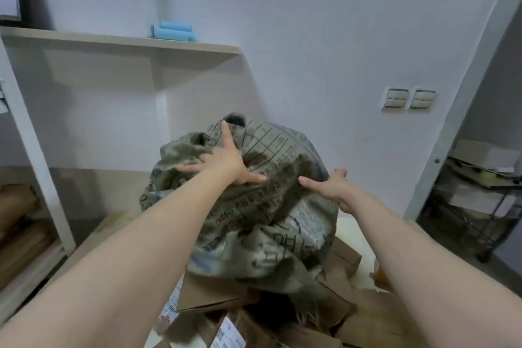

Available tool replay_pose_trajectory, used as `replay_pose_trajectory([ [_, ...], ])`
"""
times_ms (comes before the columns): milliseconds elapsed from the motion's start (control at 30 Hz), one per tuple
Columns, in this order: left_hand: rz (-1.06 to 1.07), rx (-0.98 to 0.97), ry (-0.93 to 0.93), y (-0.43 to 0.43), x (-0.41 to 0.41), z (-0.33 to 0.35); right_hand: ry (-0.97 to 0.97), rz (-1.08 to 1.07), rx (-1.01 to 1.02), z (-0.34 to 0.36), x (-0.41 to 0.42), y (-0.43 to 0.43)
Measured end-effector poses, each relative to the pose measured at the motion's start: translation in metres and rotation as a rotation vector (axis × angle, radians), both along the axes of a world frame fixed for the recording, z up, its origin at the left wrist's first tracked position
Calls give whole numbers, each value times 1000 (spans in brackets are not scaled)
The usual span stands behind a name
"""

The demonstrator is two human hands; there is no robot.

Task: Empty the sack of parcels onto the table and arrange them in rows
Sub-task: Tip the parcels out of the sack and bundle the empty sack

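Our splayed left hand (pixel 223 161) presses the sack (pixel 268 234); our right hand (pixel 336 188) grips its 3 o'clock side. Axis upright, mouth at 6 o'clock.

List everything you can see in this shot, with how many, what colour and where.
sack: one, grey-green with dark print, centre, on the parcels
parcels: several, brown cardboard, some white labels, heaped under the sack
table: one, pale, beneath the heap
shelf: one, light wood, upper left
rolls: a few, light blue, on the shelf
wall switches: two, off-white, right of the sack
wire rack: one, dark, far right
left hand: spread on the sack's top
right hand: grips the sack's right side
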State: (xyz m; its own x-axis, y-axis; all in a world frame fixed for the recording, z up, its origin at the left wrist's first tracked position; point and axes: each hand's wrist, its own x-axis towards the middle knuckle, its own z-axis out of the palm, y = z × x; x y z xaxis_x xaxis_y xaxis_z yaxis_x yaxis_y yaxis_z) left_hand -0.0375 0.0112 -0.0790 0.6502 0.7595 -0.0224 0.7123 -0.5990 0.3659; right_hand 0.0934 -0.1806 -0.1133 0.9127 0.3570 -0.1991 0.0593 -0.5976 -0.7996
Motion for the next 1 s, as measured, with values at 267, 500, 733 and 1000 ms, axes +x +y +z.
replay_pose_trajectory([
  [267,-39,-65,216,26,-7,-43,135,146,-156,-29,-32,32],
  [500,-12,-490,-569,42,-9,-38,160,21,480,-4,-44,61],
  [733,-109,-412,-900,10,-21,30,-119,10,571,67,-43,60],
  [1000,-19,-108,-760,-8,-39,41,-600,-67,52,85,-54,33],
])
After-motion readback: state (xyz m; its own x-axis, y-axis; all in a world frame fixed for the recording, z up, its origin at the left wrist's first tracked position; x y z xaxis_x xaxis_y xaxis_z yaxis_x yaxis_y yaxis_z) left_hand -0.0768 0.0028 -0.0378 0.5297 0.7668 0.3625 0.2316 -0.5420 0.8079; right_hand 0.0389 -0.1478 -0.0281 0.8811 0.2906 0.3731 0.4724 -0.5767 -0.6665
